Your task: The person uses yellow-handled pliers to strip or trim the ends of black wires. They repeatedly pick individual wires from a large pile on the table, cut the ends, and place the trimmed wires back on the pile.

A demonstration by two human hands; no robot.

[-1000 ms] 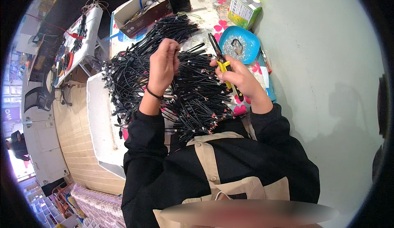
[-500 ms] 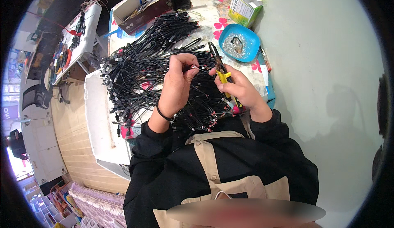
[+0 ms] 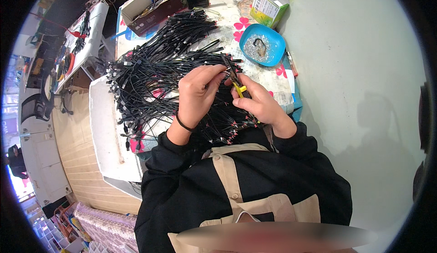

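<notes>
My right hand (image 3: 261, 103) is closed around yellow-and-black handled pliers (image 3: 240, 88), their dark jaws pointing up and away from me. Beside the jaws, my left hand (image 3: 198, 89) pinches a small end of a cable between thumb and fingertips; most of that cable is hidden by the hand. The fingertips are at the jaws, though I cannot tell whether the jaws touch the cable end. Beneath both hands spreads a big heap of black cables (image 3: 157, 77), with pale plugs toward the left and reddish wire ends toward the right.
A blue bowl (image 3: 278, 48) holding small shiny bits and a dark loop stands at the far right. Behind it is a green-and-white box (image 3: 268, 7). An open carton (image 3: 150, 20) sits at the far left of the flowered table. A pale wall (image 3: 346, 71) borders the right side.
My left hand has brought its cable end right up to the plier jaws. The pliers have come slightly left and lower. The whole view has shifted a little.
</notes>
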